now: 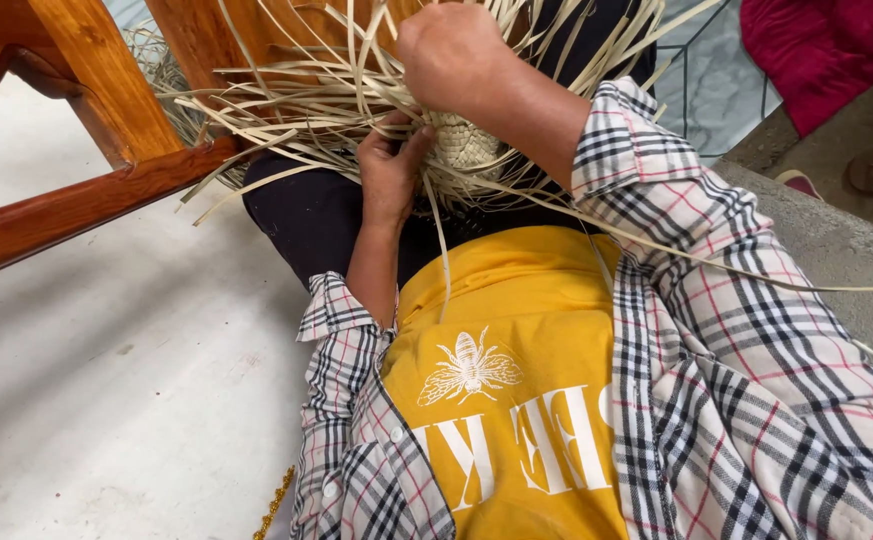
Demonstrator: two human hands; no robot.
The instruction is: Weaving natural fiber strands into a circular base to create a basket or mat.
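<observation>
The left hand point(391, 170) curls up under the woven piece point(464, 142), thumb and fingers pinched on its edge, apparently to steady the finished weave from below while the strands are worked. The right hand point(453, 50) comes down from above, knuckles toward the camera and fingers folded into the tangle of pale flat strips point(296, 105); it looks closed on some of them, though which ones I cannot tell because the fingertips are hidden. The woven piece sits between the 2 hands, over the lap of the person's dark trousers point(306, 215), which keeps it close to the body and gives it something to rest against. Unwoven strips fan out from it in every direction, several trailing over the yellow shirt point(516, 330) and the checked overshirt point(746, 340), probably left loose so each can be picked up in turn. To the left stands a reddish wooden frame point(86, 190), some strips lying against it, above the pale floor point(106, 400). A red cloth point(816, 45) lies at the upper right, well apart.
</observation>
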